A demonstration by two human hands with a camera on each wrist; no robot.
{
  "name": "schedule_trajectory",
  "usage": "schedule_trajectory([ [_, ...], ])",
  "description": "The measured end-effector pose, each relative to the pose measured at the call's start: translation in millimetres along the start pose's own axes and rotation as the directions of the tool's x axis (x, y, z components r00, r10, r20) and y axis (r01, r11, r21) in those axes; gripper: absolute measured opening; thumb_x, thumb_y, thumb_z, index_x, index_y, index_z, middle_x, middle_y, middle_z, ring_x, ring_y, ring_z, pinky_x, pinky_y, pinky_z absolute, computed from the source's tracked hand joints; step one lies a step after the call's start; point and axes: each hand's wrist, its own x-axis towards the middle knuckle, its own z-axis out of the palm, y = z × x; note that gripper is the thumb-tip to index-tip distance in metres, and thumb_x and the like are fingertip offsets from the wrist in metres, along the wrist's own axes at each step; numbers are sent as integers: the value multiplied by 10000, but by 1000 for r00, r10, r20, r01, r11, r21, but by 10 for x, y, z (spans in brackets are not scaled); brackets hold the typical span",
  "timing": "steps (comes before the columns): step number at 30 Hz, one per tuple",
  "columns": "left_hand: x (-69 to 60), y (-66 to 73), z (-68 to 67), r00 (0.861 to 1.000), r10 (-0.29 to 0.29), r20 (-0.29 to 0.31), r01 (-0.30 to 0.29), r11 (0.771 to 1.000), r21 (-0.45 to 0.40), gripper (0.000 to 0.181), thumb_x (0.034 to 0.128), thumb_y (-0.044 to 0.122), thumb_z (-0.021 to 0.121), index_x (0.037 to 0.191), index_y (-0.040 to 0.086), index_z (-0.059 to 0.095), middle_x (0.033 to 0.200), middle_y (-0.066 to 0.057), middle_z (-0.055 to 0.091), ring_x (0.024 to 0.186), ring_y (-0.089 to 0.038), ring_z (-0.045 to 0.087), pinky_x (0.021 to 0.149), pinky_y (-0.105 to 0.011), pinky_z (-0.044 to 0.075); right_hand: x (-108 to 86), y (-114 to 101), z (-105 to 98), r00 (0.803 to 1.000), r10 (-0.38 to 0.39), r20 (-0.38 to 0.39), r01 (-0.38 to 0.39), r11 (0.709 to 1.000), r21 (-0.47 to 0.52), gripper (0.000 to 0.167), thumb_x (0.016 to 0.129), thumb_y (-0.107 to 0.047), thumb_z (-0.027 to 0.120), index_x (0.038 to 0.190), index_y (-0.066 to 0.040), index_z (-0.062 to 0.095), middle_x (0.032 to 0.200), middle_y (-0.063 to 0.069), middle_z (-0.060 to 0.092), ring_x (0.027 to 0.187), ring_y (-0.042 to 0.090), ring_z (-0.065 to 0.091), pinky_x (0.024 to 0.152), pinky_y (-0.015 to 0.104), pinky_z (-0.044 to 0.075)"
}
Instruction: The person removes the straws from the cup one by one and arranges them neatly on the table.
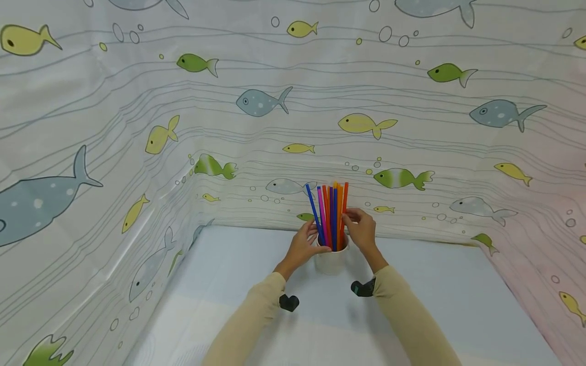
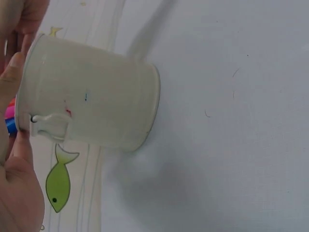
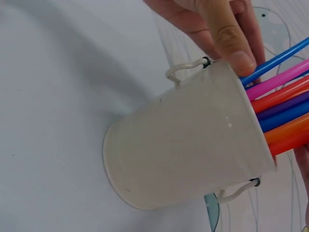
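A small cream bucket [image 3: 188,140] with loop handles stands upright on the white table. Several long coloured plastic straws [image 1: 333,213] rise out of it, in blue, pink, purple, red and orange. My left hand [image 1: 303,249] is at the bucket's left rim, its thumb along the front edge by a blue straw and its fingers loosely spread behind. On the other side my right hand [image 1: 362,230] has its fingertips against the rightmost orange straw, above the rim. Whether these fingertips pinch the straw is hidden.
A white-covered table [image 1: 256,325] lies under the bucket. Behind and at both sides hangs a fish-patterned sheet [image 1: 320,66], its back part close behind the bucket. Dark wrist cameras [image 1: 289,303] are worn below both hands.
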Motion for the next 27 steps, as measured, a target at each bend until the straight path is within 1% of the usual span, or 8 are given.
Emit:
schedule_trajectory([
  [3,7,22,-4,1000,4,4,-4,1000,-11,1020,723,156,874,1532,94,257,1365,-126,507,1290,-226,493,1025,-273,431,69,-81,-62,999,-33,-31,33,999,4,235,937,-214,678,1092,-38,687,982,108,715,888,237,677,852,401,559],
  [7,11,40,-9,1000,6,8,-6,1000,-14,1016,723,163,875,1527,74,259,1366,-139,506,1292,-242,491,1028,-286,432,151,-230,-172,993,-95,-70,97,995,23,241,932,-201,684,1099,-28,686,1003,119,709,912,245,680,854,411,562],
  [10,15,36,-12,1000,0,9,0,1000,-4,1011,724,167,873,1527,85,263,1368,-130,505,1292,-237,491,1029,-283,430,222,-351,-262,987,-130,-93,133,991,29,259,935,-205,680,1118,-22,686,1017,123,710,925,244,680,865,415,556],
  [14,14,27,-19,1000,-10,7,10,1000,9,1003,729,168,869,1527,96,266,1372,-121,503,1293,-237,489,1033,-291,428,309,-525,-390,983,-146,-113,149,989,20,286,942,-242,671,1140,-37,681,1035,98,711,937,222,673,887,403,545],
  [18,12,20,-17,1000,-16,3,16,1000,18,994,732,176,867,1525,90,273,1369,-119,510,1290,-241,492,1029,-307,437,382,-648,-528,974,-180,-136,183,983,9,298,936,-245,678,1144,-32,682,1036,95,711,934,210,672,874,388,551],
  [22,1,17,-10,1000,-17,10,16,1000,24,990,742,187,863,1531,112,270,1367,-111,517,1290,-237,493,1031,-314,438,406,-649,-645,969,-191,-155,191,981,-13,281,927,-229,688,1129,-33,693,999,97,719,904,203,677,825,341,549],
  [27,-2,25,-12,1000,-5,11,5,1000,25,988,746,187,860,1532,112,267,1359,-113,522,1292,-245,493,1033,-320,436,341,-491,-733,981,-133,-141,127,991,-47,285,930,-234,683,1136,-37,697,989,110,719,903,217,665,720,228,515],
])
